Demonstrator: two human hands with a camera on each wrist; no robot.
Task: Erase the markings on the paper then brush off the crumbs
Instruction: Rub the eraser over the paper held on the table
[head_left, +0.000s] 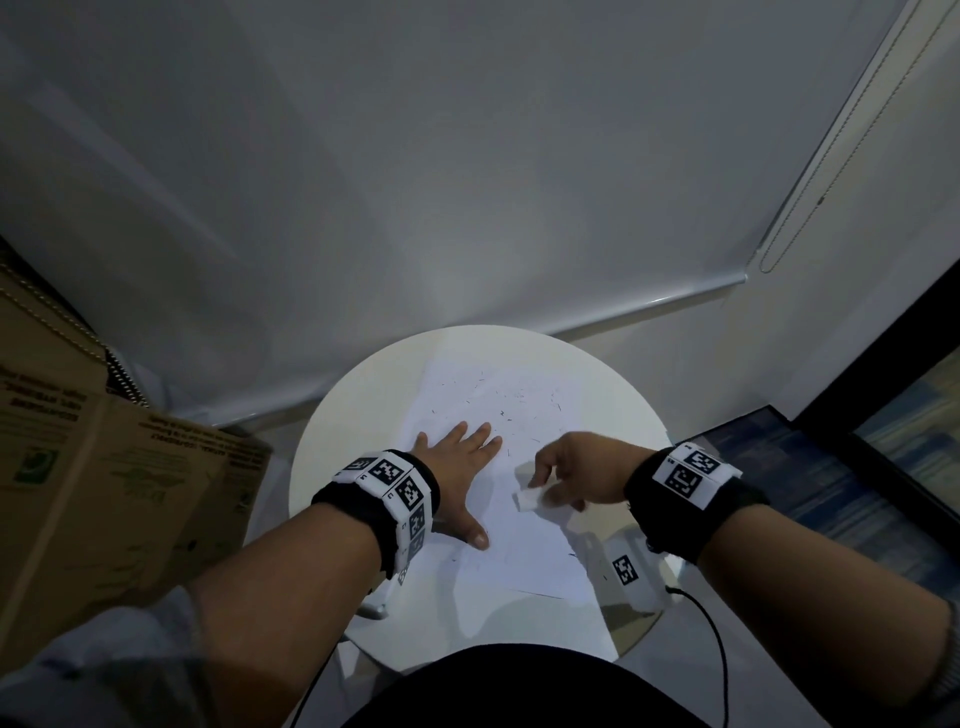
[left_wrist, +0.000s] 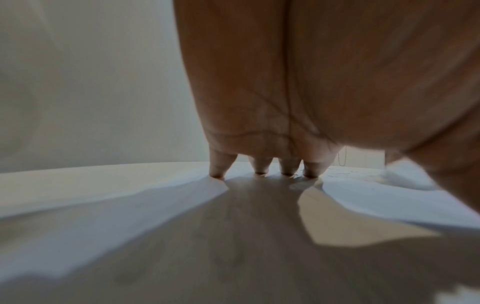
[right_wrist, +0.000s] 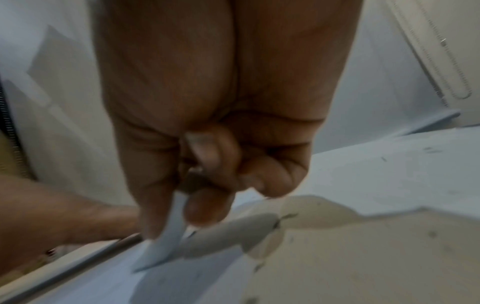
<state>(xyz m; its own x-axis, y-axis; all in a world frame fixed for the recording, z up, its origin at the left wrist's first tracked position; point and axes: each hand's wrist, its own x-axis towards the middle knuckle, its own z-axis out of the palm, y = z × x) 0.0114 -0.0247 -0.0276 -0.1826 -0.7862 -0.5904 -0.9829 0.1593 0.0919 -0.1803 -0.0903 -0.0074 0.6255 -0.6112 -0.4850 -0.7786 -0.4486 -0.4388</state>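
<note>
Cardboard box (head_left: 104, 493) stands left of round table (head_left: 363, 415).

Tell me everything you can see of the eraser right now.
The eraser is a small white block, plain, with no visible wrapper. The right hand pinches it between thumb and fingers, its free end pointing toward the left hand. It sits low over the white paper, near the middle of the sheet; whether it touches the paper cannot be told. In the blurred right wrist view it shows as a pale slab jutting down below the fingertips.
</note>
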